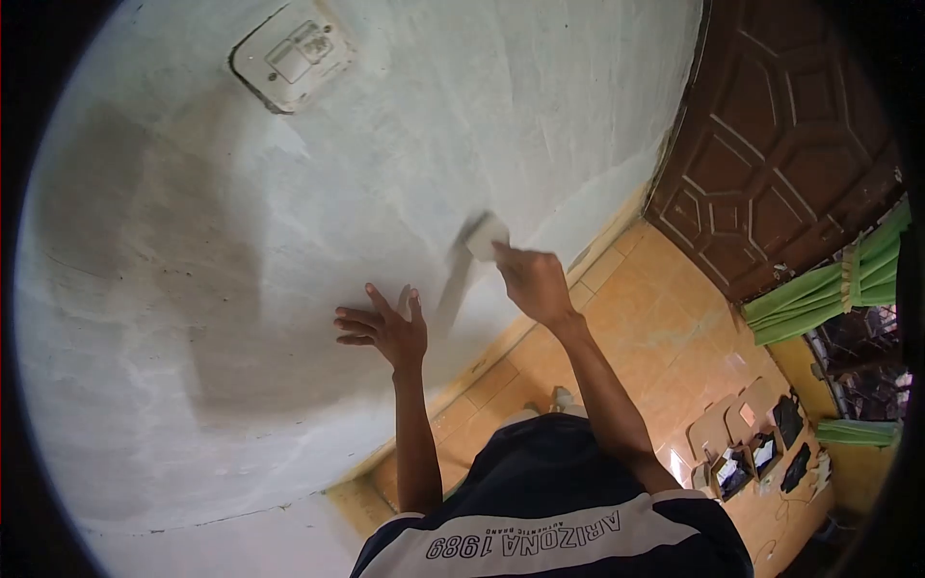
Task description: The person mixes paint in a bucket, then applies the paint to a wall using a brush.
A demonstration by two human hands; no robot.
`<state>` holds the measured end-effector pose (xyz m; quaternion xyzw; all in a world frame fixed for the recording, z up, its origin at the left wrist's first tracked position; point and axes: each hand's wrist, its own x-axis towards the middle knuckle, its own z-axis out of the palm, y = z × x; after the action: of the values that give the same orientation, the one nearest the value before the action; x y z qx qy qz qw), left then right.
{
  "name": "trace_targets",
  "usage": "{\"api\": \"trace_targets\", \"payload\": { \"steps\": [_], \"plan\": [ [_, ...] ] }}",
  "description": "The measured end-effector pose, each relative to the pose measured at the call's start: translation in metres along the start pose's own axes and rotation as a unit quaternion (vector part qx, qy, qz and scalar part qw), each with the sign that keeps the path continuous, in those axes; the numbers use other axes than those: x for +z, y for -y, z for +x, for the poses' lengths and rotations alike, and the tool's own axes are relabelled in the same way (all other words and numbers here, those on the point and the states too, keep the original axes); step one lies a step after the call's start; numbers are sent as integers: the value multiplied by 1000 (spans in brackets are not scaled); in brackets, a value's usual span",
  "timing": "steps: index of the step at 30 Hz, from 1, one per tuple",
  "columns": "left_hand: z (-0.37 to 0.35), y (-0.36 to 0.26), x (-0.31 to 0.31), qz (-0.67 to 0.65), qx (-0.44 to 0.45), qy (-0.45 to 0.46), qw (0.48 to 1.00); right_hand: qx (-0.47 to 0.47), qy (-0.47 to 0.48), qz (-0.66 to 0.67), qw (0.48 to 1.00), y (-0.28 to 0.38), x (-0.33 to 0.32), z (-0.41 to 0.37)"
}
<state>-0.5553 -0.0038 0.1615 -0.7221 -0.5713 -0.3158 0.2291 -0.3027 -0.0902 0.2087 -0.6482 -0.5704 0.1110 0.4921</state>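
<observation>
My right hand (536, 285) grips a small, pale, squarish flat piece (488, 237) by its edge, at the wall's surface. Whether this is a scraper or a folded sheet I cannot make out. Beside it a dark shadow falls on the wall. My left hand (385, 332) has its fingers spread and is at the whitish, streaky wall (366, 173), lower left of the piece; whether the palm presses on it is hard to tell. Nothing is in that hand.
A white switch or socket plate (293, 56) is set in the wall at upper left. To the right stand a brown panelled door (771, 125) and a green curtain (829, 289). Open cardboard boxes (737, 462) with dark items lie on the orange tiled floor (626, 308).
</observation>
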Motion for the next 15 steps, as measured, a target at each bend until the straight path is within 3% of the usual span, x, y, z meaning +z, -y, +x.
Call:
{"api": "trace_targets", "payload": {
  "steps": [3,6,8,11,15],
  "plan": [
    [0,-6,0,7,-19,18,1000,21,-33,75,996,52,-46,20],
    [2,-18,-3,-6,-50,31,998,8,-55,122,991,50,-52,24],
    [4,-26,-5,-8,-61,35,997,-43,-98,133,985,18,-24,21],
    [3,-29,-14,-29,-77,56,995,-42,-78,143,986,-59,38,-6],
    [1,-29,-12,-1,-81,71,994,52,-17,31,998,-130,74,-70]
  ]
}}
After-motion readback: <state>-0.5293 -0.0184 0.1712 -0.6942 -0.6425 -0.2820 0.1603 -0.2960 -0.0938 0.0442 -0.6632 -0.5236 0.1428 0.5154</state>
